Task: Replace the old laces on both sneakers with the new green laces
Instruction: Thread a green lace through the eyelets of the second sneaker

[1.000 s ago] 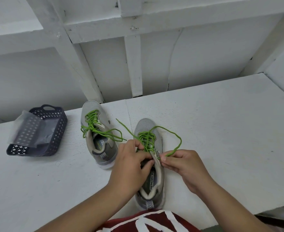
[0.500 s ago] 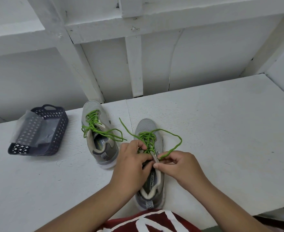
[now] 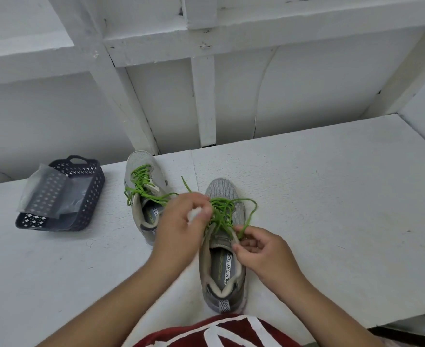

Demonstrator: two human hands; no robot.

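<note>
I have the near grey sneaker (image 3: 222,249) toe-away in front of me on the white bench (image 3: 331,196), so its eyelets face up. My right hand (image 3: 261,254) pinches the green lace (image 3: 221,214) beside the top eyelet, keeping it taut. My left hand (image 3: 181,226) is curled over the lacing; I cannot tell what it grips. The far sneaker (image 3: 144,191) already carries green laces.
</note>
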